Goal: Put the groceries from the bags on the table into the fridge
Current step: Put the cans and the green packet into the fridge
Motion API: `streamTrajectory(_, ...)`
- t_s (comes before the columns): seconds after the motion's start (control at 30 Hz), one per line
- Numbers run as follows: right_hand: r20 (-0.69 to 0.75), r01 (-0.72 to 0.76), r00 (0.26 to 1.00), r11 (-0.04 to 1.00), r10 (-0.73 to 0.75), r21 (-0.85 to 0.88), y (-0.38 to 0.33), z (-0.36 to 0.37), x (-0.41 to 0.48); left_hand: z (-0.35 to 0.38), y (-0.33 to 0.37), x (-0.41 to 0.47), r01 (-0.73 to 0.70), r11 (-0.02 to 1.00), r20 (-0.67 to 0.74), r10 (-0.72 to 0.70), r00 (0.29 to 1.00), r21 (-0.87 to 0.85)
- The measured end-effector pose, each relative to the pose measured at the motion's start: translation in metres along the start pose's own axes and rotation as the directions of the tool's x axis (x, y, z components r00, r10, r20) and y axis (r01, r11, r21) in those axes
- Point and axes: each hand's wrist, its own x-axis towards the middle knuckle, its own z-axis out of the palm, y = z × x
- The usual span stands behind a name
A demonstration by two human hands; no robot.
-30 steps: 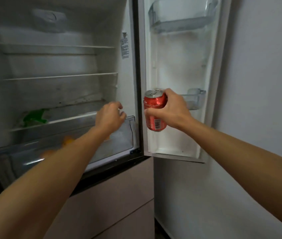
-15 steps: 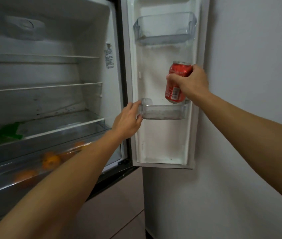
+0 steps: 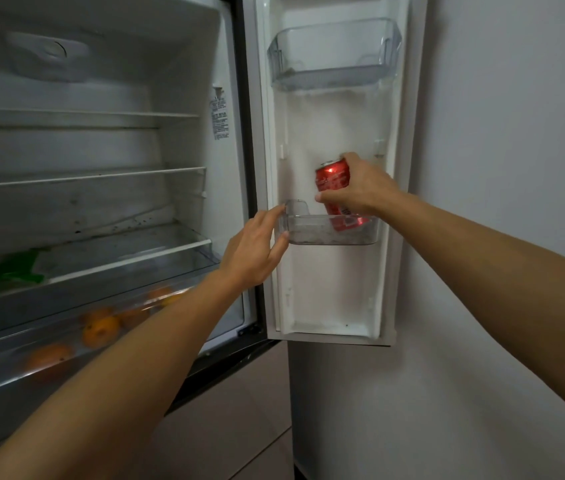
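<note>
The fridge stands open, its door point(image 3: 333, 299) swung to the right. My right hand point(image 3: 360, 192) grips a red soda can point(image 3: 333, 178), tilted, with its bottom inside the clear lower door bin point(image 3: 308, 233). My left hand point(image 3: 257, 247) holds the left end of that bin, fingers over its corner and thumb on its front. Several oranges point(image 3: 101, 329) lie in the clear crisper drawer point(image 3: 4, 386) at the bottom left. A green packet point(image 3: 14, 268) rests on the shelf above the drawer.
A second clear bin point(image 3: 334, 71) hangs high on the door and holds nothing. The upper glass shelves point(image 3: 84, 174) are bare. A pale wall point(image 3: 516, 168) runs directly right of the door. Beige drawer fronts point(image 3: 232, 410) lie below the fridge compartment.
My right hand has lowered the can from above the lower door bin down into it. My left hand has stayed on the bin's left end.
</note>
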Motion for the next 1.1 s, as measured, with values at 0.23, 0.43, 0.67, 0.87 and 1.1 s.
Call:
streamTrajectory(0.23, 0.233, 0.175, 0.966, 0.948, -0.113, -0.267, -0.022, 0.001, 0.008, -0.017, -0.008, -0.016, 0.119, 0.978, 0.032, -0.127, 0.991, 0.170)
streamTrajectory(0.43, 0.284, 0.074, 0.958, 0.991, -0.039, -0.115, -0.012, 0.005, 0.017, -0.047, -0.026, -0.044, 0.164, 0.905, 0.017, -0.185, 0.983, 0.393)
streamTrajectory(0.67, -0.164, 0.445, 0.871, 0.884, -0.464, -0.141, -0.068, 0.017, -0.037, -0.075, -0.056, -0.100, 0.315, 0.804, -0.056, -0.334, 0.941, 0.504)
streamTrajectory(0.87, 0.038, 0.566, 0.823, 0.824, -0.566, 0.020, -0.085, 0.128, -0.079, -0.099, -0.094, -0.179, 0.422, 0.633, -0.160, -0.429, 0.889, 0.649)
streamTrajectory(1.1, 0.275, 0.572, 0.803, 0.814, -0.529, -0.105, -0.093, 0.241, -0.085, -0.114, -0.145, -0.236, 0.482, 0.467, -0.156, -0.578, 0.801, 0.741)
